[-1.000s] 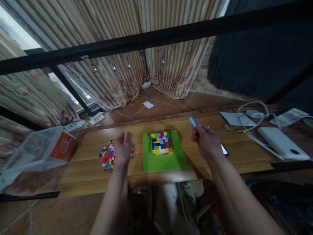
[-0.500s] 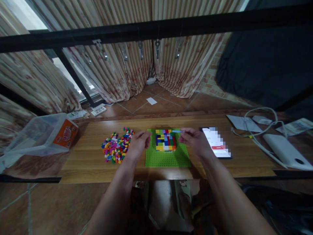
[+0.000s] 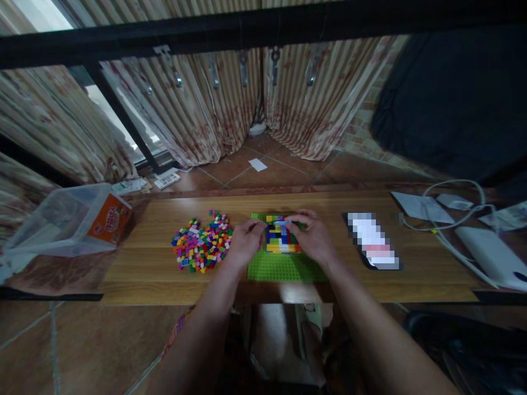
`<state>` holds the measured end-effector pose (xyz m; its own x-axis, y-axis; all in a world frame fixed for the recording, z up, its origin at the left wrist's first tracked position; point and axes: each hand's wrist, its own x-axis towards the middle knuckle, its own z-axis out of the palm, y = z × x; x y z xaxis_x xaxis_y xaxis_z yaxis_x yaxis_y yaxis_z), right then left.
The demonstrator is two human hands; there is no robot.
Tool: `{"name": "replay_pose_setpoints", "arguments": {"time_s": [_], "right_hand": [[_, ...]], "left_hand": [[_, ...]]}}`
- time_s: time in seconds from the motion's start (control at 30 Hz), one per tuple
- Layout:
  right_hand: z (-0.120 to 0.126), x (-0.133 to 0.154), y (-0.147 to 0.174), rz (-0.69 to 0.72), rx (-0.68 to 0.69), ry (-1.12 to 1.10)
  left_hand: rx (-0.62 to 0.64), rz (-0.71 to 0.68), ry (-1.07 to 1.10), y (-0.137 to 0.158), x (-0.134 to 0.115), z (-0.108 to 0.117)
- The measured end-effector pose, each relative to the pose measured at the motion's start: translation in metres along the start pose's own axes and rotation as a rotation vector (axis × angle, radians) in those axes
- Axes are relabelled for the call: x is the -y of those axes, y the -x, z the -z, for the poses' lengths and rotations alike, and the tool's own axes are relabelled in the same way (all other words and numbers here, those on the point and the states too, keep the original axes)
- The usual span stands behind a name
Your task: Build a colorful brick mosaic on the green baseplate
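A square structure of multicoloured toy bricks [image 3: 284, 248] stands on a green studded baseplate [image 3: 284, 270]. My right hand [image 3: 312, 235] reaches over the structure's right side, thumb and finger closed on a long light-blue brick [image 3: 280, 223]. That brick lies across the upper part of the structure; whether it is pressed on or just above cannot be told. At the structure's left edge is my left hand [image 3: 248, 240], its fingers curled and pinched together near the brick's left end. What they hold, if anything, is hidden.
A pile of loose bricks [image 3: 201, 244] lies left of the baseplate on the wooden table [image 3: 144, 274]. A phone [image 3: 374, 241] lies to the right, with a white cable [image 3: 442, 241] beyond it. A clear plastic box [image 3: 61, 219] stands at the far left.
My right hand has moved left, bringing the light-blue brick over the structure. My left hand has shifted right to the structure's edge. The view has shifted slightly.
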<state>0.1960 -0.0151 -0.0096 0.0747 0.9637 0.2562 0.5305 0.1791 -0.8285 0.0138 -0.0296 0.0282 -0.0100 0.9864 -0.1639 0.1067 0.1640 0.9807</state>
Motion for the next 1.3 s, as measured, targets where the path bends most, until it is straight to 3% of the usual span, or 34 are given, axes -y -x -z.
{"name": "replay_pose_setpoints", "arguments": {"time_s": [0.27, 0.4, 0.67, 0.87, 1.3], "right_hand": [[-0.005, -0.002, -0.004, -0.038, 0.006, -0.068], [0.007, 0.002, -0.005, -0.053, -0.034, -0.148], [0.039, 0.009, 0.000, -0.235, -0.109, -0.291], [0.046, 0.005, 0.005, -0.265, -0.048, -0.276], [0.037, 0.003, 0.006, -0.251, 0.099, -0.293]], "left_hand": [[0.000, 0.028, 0.009, -0.006, 0.005, 0.000], [-0.001, 0.027, 0.003, -0.006, 0.006, 0.001], [0.008, 0.030, 0.002, -0.007, 0.009, 0.000], [-0.001, 0.088, 0.035, -0.005, 0.008, -0.004], [0.050, 0.125, 0.161, 0.001, -0.001, -0.007]]}}
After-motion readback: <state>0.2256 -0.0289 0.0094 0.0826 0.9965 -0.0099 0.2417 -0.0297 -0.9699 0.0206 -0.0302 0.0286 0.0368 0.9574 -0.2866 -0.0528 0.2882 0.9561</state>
